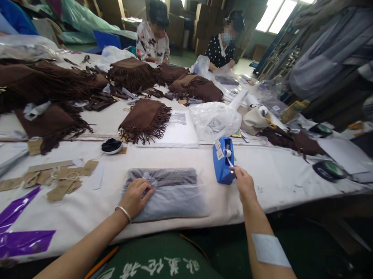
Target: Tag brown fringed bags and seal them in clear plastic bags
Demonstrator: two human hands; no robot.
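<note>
A flat bagged bundle (177, 197), dark under cloudy plastic, lies at the table's near edge. My left hand (135, 198) rests on its left end, palm down, with the fingers spread a little; a silver bangle circles that wrist. To the right of the bundle stands a blue tape dispenser (222, 166). My right hand (242, 179) is at its front, fingers pinched together on the end of the clear tape (230, 163).
Brown tags (57, 177), purple plastic (25, 244) and a small black-filled dish (111, 146) lie to the left. Beyond are a fringed brown cloth (145, 116), papers (181, 131) and a clear bag (215, 119). Several people work across the table.
</note>
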